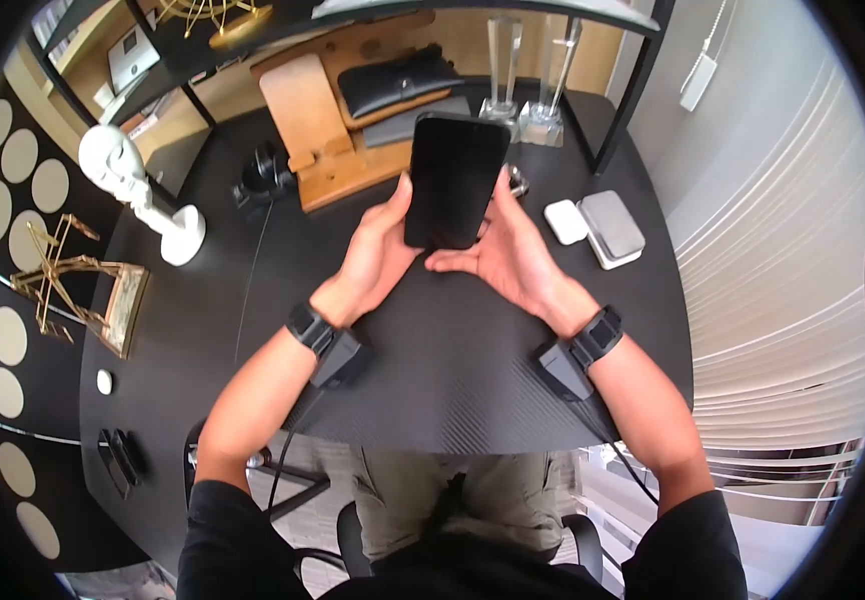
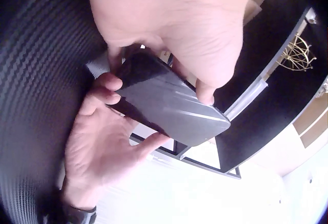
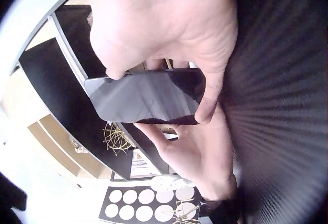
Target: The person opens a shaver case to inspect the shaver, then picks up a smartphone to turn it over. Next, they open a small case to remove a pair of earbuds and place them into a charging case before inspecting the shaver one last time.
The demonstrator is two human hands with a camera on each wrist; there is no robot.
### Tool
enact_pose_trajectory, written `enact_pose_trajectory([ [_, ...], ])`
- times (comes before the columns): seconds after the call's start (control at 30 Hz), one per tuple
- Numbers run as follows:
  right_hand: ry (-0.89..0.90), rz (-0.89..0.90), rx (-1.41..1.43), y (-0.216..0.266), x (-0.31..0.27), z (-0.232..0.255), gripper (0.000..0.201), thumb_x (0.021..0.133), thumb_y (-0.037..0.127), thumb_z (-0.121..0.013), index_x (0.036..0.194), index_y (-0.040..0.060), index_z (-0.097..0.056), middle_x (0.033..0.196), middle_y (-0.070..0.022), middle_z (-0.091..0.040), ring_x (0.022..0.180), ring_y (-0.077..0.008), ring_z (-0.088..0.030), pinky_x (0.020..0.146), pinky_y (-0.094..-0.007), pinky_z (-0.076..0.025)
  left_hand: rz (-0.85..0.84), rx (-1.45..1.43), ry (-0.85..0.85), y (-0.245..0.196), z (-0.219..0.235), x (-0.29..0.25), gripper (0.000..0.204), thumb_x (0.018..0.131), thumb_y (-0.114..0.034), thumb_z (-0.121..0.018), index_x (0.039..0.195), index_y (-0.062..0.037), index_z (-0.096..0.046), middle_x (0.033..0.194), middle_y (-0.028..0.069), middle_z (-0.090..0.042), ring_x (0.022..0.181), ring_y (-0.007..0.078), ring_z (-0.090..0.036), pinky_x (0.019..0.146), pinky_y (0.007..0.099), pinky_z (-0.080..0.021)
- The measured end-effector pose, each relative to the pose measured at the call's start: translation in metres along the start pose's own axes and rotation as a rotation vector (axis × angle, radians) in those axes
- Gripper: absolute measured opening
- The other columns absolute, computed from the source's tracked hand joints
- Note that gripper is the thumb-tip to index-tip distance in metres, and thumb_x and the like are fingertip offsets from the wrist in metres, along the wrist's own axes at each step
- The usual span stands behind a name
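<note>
A black smartphone [image 1: 457,180] is held upright above the desk, its dark screen toward the head camera. My left hand [image 1: 377,245] grips its left edge, thumb along the side. On the opposite edge my right hand [image 1: 517,245] holds on, with its thumb at the side and a finger under the bottom end. In the left wrist view the smartphone [image 2: 169,101] lies between both hands, light streaks reflecting on the glass. The right wrist view shows the smartphone [image 3: 148,96] pinched along its long edges. Fingers behind the phone are mostly hidden.
Behind the phone stand a wooden stand [image 1: 307,105], a black pouch [image 1: 397,80] and crystal trophies [image 1: 542,120]. To the right lie a white case [image 1: 565,221] and a grey-topped box [image 1: 612,228]. A white figurine [image 1: 182,235] and a gold sculpture [image 1: 127,310] are at left.
</note>
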State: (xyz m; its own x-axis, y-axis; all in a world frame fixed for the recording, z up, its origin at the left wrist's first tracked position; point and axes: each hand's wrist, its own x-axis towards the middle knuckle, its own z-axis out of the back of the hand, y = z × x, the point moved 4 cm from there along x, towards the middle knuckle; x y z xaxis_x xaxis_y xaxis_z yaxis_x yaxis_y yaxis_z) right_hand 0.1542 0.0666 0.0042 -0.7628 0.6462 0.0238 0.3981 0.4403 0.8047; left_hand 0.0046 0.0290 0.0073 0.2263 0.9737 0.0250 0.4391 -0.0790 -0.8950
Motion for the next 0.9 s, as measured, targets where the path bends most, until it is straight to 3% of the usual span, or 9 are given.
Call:
enact_pose_trajectory([
  [0.07, 0.0, -0.007, -0.009, 0.0045, -0.0028, -0.0076, 0.083, 0.1, 0.072, -0.029, 0.144, 0.0028, -0.045, 0.127, -0.0184, -0.062, 0.103, -0.0304, -0.068, 0.092, -0.0424, -0.058, -0.035, 0.064, -0.011, -0.0064, -0.0052, -0.0004, 0.069, 0.107, -0.056, -0.031, 0.154, -0.0058, -0.036, 0.154, 0.0123, -0.045, 0.141, 0.0281, -0.045, 0.118, 0.046, -0.035],
  [0.43, -0.022, -0.006, -0.039, 0.0036, -0.0043, -0.0087, 0.079, 0.102, 0.067, -0.032, 0.145, 0.0011, -0.039, 0.126, -0.0223, -0.062, 0.102, -0.0377, -0.069, 0.091, -0.0438, -0.058, -0.045, 0.053, 0.002, -0.005, -0.0025, -0.0003, 0.068, 0.108, -0.054, -0.03, 0.152, -0.0033, -0.038, 0.148, 0.0168, -0.051, 0.135, 0.0275, -0.052, 0.115, 0.044, -0.041],
  [0.67, 0.013, -0.032, -0.006, 0.0014, -0.0024, -0.0028, 0.073, 0.104, 0.063, -0.032, 0.143, 0.0018, -0.041, 0.124, -0.0205, -0.063, 0.097, -0.037, -0.069, 0.086, -0.0428, -0.059, -0.07, 0.032, 0.01, -0.0039, -0.0005, 0.0021, 0.066, 0.108, -0.053, -0.033, 0.147, -0.0012, -0.044, 0.141, 0.0164, -0.057, 0.128, 0.0259, -0.058, 0.108, 0.0422, -0.048],
  [0.9, -0.016, -0.04, 0.035, 0.0006, -0.0017, -0.0007, 0.074, 0.103, 0.065, -0.034, 0.141, 0.0021, -0.046, 0.119, -0.0193, -0.066, 0.092, -0.0335, -0.07, 0.084, -0.0405, -0.059, -0.067, 0.042, 0.007, -0.0039, -0.0003, 0.0039, 0.066, 0.108, -0.054, -0.033, 0.147, -0.0022, -0.045, 0.14, 0.015, -0.058, 0.127, 0.025, -0.058, 0.108, 0.0428, -0.048],
])
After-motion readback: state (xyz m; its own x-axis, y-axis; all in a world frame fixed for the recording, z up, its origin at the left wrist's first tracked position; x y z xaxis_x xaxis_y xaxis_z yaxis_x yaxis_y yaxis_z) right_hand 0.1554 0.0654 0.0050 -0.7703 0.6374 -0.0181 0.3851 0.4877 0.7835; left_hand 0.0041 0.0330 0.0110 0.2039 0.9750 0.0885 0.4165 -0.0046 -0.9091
